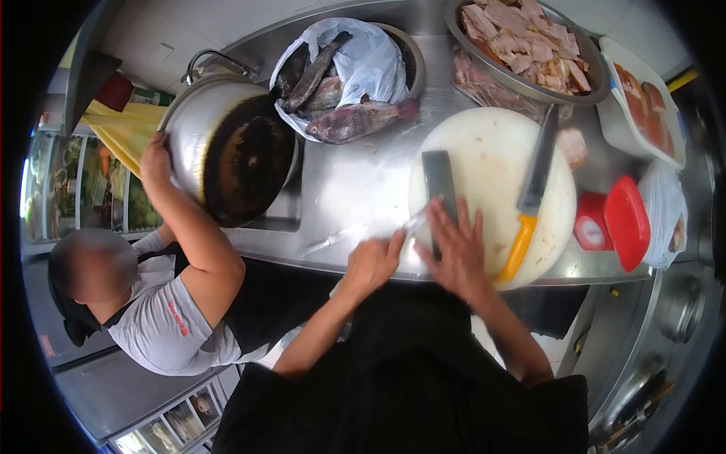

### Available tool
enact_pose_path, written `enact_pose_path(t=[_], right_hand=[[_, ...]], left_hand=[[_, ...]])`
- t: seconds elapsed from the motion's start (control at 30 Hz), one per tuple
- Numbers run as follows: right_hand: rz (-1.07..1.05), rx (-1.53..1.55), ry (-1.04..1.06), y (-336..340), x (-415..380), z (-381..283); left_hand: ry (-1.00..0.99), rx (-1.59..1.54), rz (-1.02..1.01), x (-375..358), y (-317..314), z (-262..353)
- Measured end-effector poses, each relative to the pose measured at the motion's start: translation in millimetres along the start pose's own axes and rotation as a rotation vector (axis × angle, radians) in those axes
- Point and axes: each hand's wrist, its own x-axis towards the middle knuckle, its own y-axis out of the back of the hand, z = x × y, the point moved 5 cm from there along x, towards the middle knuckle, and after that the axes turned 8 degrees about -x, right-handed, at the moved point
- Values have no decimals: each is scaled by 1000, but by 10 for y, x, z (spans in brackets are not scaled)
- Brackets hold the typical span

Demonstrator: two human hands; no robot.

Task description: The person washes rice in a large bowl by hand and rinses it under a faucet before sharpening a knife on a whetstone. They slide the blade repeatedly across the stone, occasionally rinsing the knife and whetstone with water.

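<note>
My left hand is closed at the counter's front edge, left of the round white cutting board. A thin, shiny, blurred strip shows between its thumb and my right hand; what the fist grips is hard to make out. With fingers spread, my right hand lies over the lower end of a dark sharpening stone on the board. On the board's right side rests a large knife with a yellow handle, untouched by either hand. Another blurred thin shape is on the steel counter to the left.
A person at the left holds a large blackened pot over the sink. Fish lie in a bagged bowl. Behind the board is a bowl of sliced meat; rightward are a white tub and a red scale.
</note>
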Motion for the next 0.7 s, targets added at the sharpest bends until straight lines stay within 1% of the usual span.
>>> enact_pose_path(t=[0.07,0.1,0.13,0.2,0.23,0.27,0.33,0.37,0.4,0.43,0.47,0.53,0.57,0.6,0.63,0.67,0.7], right_hand=[[-37,39,13,-18,-130,-93],[-13,13,3,-18,-94,-40],[15,-15,-2,-30,45,64],[67,-60,-13,-32,380,296],[89,-80,-19,-22,575,450],[107,-99,-25,-9,675,546],[95,-90,-5,-1,758,619],[91,-86,4,11,795,627],[68,-94,6,-2,714,554],[64,-71,23,-13,594,461],[51,-46,34,-38,393,333],[8,14,30,-61,54,94],[-20,47,20,-51,-72,-22],[-50,80,11,-37,-131,-67],[-36,58,6,-11,-90,-27],[-24,38,2,8,12,45],[-7,15,-3,0,133,134]], left_hand=[[28,22,-21,-16,37,-33],[49,29,-31,-41,24,-52],[18,31,-11,133,0,-24],[-82,24,24,548,22,234],[-57,14,14,723,51,390],[-68,12,56,930,11,442],[-57,-32,73,969,-7,506],[-55,-54,82,978,12,526],[-62,1,82,913,-31,425],[-27,7,51,717,-11,358],[-38,-16,14,497,4,266],[3,-5,-2,104,-6,15],[12,-4,-9,22,9,-22],[22,-5,-15,-42,16,-44],[34,-9,-20,-77,10,-51],[6,10,-33,32,24,13],[-40,-7,-1,216,-4,92]])
